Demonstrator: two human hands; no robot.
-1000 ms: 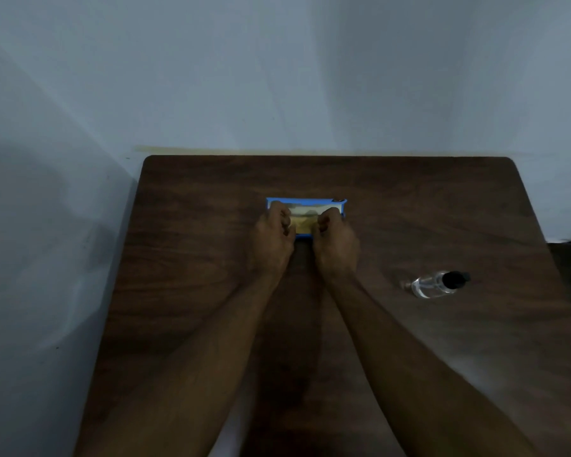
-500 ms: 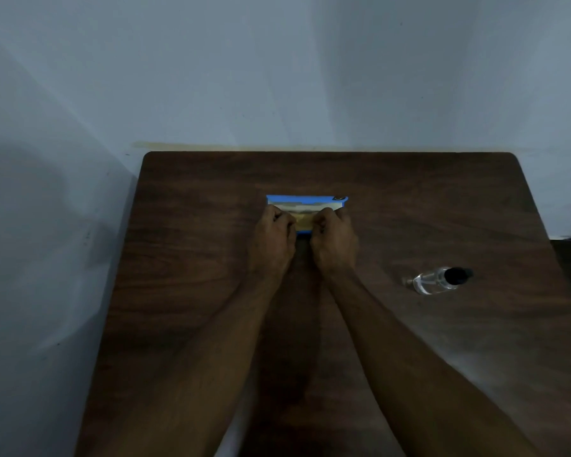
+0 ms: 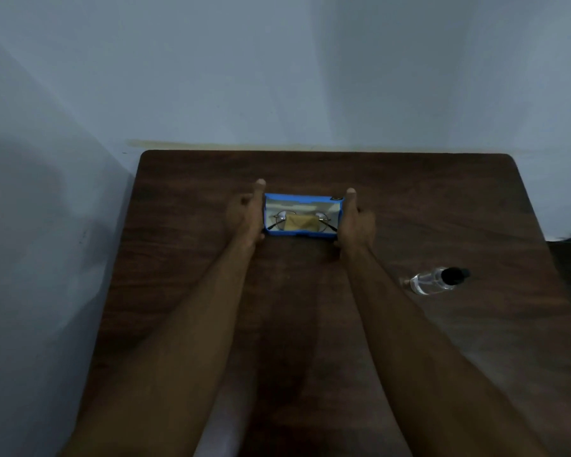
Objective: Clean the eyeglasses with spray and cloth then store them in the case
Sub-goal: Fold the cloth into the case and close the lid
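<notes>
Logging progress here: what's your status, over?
Left hand, right hand against case ends. Eyeglasses, cloth inside; case open. Spray bottle lying aside, nothing blocking.

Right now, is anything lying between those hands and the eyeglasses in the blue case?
Yes. A folded yellow cloth lies over the middle of the eyeglasses inside the open case. The left hand and right hand flank its ends.

Dim, bluish pic, soft blur, wide-angle warp at edges.
</notes>
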